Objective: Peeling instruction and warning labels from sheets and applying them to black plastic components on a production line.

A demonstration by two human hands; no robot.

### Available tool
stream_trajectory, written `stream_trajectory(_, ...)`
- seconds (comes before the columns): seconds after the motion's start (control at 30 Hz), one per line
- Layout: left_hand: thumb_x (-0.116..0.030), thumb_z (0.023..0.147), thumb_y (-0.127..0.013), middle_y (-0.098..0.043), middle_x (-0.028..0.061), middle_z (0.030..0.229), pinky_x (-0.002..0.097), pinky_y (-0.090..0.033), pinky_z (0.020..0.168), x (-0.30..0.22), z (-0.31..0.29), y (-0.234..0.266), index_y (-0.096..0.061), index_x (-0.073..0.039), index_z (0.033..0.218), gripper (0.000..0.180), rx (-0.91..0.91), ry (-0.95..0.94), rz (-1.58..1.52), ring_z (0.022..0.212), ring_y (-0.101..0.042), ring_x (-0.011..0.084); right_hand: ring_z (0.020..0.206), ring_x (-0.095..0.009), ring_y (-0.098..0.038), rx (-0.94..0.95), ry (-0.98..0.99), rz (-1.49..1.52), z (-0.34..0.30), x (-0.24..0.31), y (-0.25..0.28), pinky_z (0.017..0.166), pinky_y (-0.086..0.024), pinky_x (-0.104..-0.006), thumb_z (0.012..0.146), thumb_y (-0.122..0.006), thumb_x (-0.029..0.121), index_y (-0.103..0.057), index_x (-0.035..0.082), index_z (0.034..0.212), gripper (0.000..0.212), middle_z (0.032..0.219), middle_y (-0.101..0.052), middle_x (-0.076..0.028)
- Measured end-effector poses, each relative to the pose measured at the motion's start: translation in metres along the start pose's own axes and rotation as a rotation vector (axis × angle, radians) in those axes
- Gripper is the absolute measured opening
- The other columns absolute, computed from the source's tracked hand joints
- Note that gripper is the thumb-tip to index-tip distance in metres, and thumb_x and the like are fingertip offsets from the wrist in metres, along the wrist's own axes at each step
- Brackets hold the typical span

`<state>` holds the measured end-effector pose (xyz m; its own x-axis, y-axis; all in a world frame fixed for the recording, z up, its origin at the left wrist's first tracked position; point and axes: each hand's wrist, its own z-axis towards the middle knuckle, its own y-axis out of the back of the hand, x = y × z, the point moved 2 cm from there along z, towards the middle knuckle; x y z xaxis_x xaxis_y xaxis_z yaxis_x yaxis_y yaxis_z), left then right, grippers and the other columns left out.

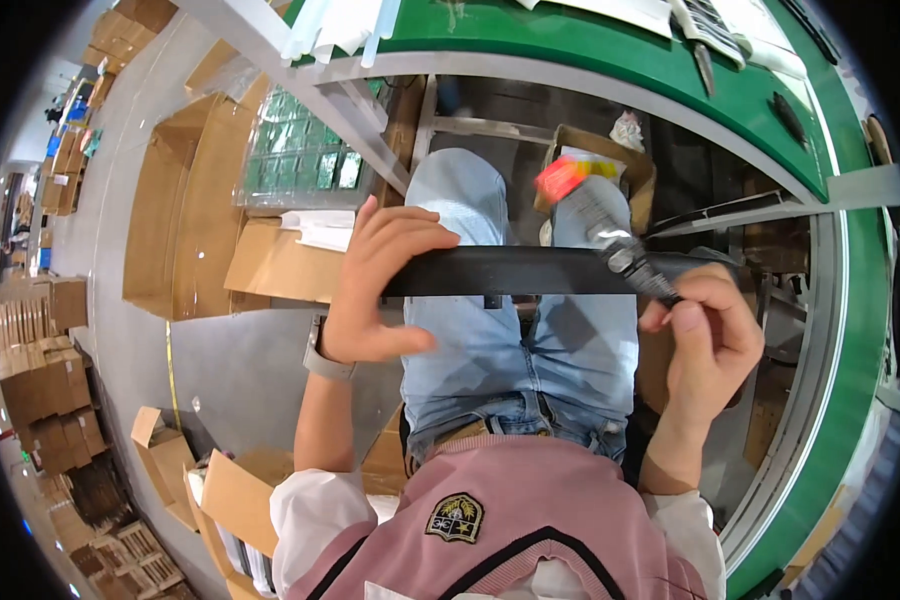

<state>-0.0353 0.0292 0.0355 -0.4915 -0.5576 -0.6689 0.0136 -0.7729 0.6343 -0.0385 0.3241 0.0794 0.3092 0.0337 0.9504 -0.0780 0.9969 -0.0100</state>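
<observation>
A long black bar (530, 271) lies crosswise over my jeans-clad thighs. My left hand (370, 285) is at its left end, with its fingers over the bar and the thumb stretched apart below. Near the bar's right end, my right hand (710, 335) pinches the lower tip of a dark, narrow, tube-like piece (620, 245) with pale markings. That piece slants up and left across the bar and ends in orange-red and yellow. Motion smears its upper part, so its exact kind cannot be made out.
A green workbench (570, 62) with a metal frame rises ahead and on the right, with pliers (705, 68) and a glove on top. Beneath it stands a small open carton (650, 180). To my left are open cardboard boxes (175, 220) and a plastic-wrapped green stack (300, 150).
</observation>
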Motion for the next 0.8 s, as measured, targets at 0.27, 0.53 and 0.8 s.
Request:
stream_trajectory(0.27,-0.068,0.087,-0.039,-0.063,0.0119,0.093,0.0487,-0.031,0.102,0.017,-0.02,-0.001,-0.064,-0.001,0.087,0.071,-0.12,0.161,-0.375,0.094,-0.06,0.028,0.062,-0.009,-0.059,0.217,-0.372,0.258,0.013,-0.027,-0.028,0.058,-0.046,-0.0201,0.086,-0.065,-0.003,-0.064,-0.006,0.091,0.005,0.082,-0.061,-0.007)
stream_trajectory(0.53,-0.014,0.074,-0.074,-0.062,0.01,0.083,0.0367,-0.046,0.075,0.016,-0.009,-0.003,-0.061,-0.001,0.076,0.018,-0.16,0.117,-0.46,0.083,-0.057,0.026,0.063,-0.007,-0.058,0.245,-0.45,0.211,0.016,-0.046,-0.032,0.055,-0.045,-0.0182,0.085,-0.067,-0.003,-0.065,-0.005,0.09,0.006,0.08,-0.06,-0.005)
stream_trajectory(0.8,-0.008,0.069,-0.073,-0.062,0.0096,0.083,0.0356,-0.046,0.075,0.015,-0.008,-0.001,-0.06,-0.004,0.067,0.014,-0.143,0.097,-0.459,0.084,-0.057,0.0261,0.063,-0.006,-0.056,0.261,-0.424,0.108,0.019,-0.043,-0.039,0.054,-0.046,-0.0184,0.082,-0.07,-0.005,-0.065,-0.005,0.087,0.007,0.078,-0.059,-0.004)
